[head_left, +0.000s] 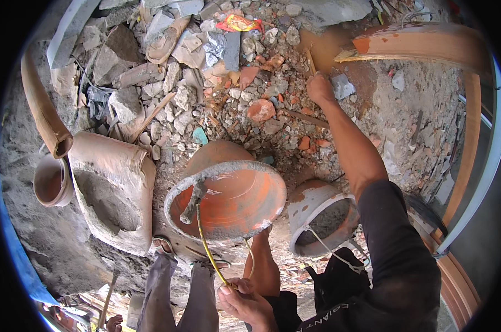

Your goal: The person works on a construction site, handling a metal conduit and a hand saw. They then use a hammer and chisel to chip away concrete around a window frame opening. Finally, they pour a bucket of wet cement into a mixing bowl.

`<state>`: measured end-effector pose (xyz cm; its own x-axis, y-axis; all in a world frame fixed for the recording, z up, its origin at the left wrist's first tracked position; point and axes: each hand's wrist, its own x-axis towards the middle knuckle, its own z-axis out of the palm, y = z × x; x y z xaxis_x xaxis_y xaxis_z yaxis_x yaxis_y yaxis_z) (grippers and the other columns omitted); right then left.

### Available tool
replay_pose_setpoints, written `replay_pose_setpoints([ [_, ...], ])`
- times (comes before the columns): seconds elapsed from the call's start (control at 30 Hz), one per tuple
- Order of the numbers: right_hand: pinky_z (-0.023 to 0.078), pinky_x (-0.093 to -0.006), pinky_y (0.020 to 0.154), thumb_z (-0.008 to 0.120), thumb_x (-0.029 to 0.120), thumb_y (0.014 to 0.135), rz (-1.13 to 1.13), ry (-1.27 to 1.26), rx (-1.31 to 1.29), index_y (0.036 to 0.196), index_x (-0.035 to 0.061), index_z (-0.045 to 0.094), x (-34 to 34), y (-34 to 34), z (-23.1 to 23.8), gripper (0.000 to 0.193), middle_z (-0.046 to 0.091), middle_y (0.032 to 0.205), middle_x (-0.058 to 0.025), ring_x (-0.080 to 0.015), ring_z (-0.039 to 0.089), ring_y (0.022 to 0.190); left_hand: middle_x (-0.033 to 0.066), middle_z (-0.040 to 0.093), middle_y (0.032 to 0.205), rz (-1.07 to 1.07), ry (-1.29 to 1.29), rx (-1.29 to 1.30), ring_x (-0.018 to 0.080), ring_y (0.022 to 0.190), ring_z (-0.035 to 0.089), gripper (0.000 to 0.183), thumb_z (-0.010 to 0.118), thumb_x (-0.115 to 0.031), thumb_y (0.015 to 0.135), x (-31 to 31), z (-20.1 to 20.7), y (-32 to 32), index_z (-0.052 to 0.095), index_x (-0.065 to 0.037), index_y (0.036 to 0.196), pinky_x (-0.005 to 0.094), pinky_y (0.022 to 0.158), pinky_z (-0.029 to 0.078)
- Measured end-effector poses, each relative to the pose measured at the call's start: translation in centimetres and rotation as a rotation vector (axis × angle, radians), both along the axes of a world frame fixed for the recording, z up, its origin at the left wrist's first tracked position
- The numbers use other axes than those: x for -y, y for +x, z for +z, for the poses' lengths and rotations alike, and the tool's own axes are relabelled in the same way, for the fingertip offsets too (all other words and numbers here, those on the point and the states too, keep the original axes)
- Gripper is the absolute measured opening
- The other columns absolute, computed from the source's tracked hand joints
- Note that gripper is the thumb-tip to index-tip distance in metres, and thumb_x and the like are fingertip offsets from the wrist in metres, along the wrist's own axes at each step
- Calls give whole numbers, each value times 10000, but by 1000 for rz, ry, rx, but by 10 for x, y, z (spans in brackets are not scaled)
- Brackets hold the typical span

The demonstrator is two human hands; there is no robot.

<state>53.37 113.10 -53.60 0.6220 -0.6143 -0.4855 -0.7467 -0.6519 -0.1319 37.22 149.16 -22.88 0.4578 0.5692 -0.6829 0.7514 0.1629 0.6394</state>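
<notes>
Nearest to the camera, at the lower edge, the left hand [245, 301] is closed around a thin yellow cord [207, 246]. The cord goes up from the fist and over the rim of an orange bucket [234, 199], which stands just above the hand and is tilted, so its inside is seen. The rim of this bucket is covered with grey cement, and a grey handle piece sticks to its inner wall.

Just right of it stands a smaller grey bucket [322, 216] with dark material inside and a white cord across its mouth. At the left lies a dusty trough [115, 191] with grey mortar in it, and further left a small round pot [51, 180] and a brown pipe [43, 110].

Further away, the right arm stretches over the grey bucket to the rubble heap [206, 72]. The right hand [319, 88] is closed on a thin wooden stick [311, 62] at the edge of the rubble, beside a grey stone piece [341, 86]. Broken bricks and stones lie between both hands. At the far right runs a curved wooden board [427, 41].
</notes>
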Motion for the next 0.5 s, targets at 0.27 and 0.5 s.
replay_pose_setpoints([
  [0.27, 498, -467, 627, 440, 196, 887, 241, 273, -95, 1104, -54, 444, -115, 19, 59, 331, 634, 818, -245, -375, 638, 724, 27, 401, 608, 44, -5, 21, 110, 571, 392, 362, 457, -360, 917, 3, -7, -3, 451, -25, 780, 234, 538, 318],
  [0.5, 460, -465, 816, 422, 199, 881, -77, -88, 21, 1128, -44, 450, -13, 65, 15, 348, 605, 957, -287, -379, 595, 949, 5, 369, 579, -33, -15, 68, 91, 513, 326, 381, 454, -382, 921, -1, -10, 5, 448, -38, 757, 228, 502, 271],
])
